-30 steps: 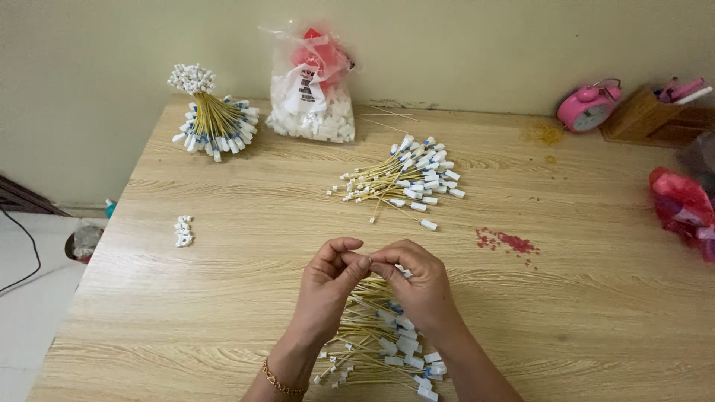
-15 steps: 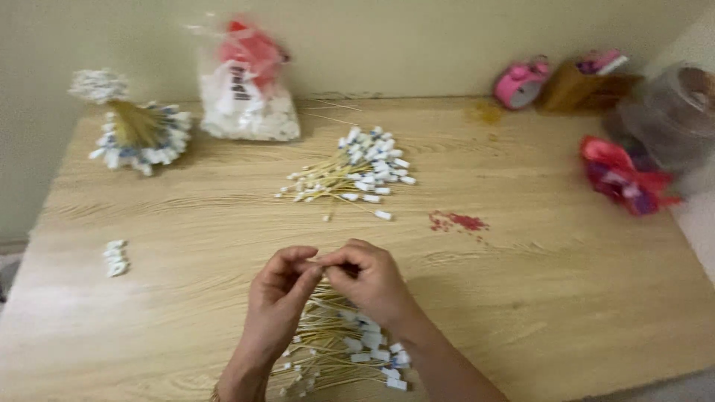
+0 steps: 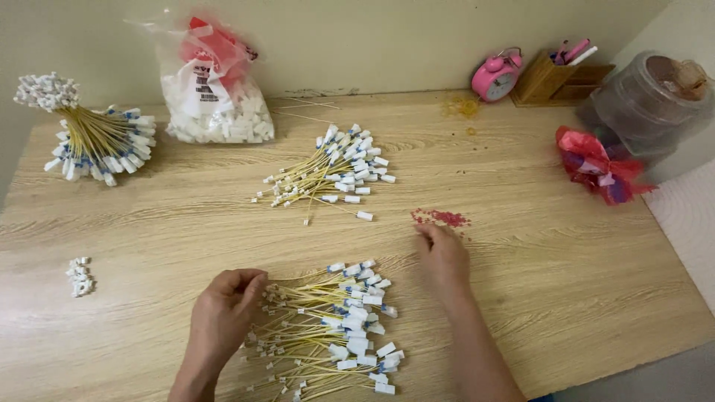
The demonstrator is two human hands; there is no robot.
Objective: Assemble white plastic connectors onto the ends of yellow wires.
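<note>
Nearest us, on the worktop, our left hand rests curled at the left edge of the near pile of yellow wires, fingers bent together over the wire ends; whether they pinch one, we cannot tell. Our right hand stretches forward, fingers together, tips at the small heap of red beads. Half a second ago both hands met above the pile; now they are apart. Farther off lie a second wire pile and a plastic bag.
</note>
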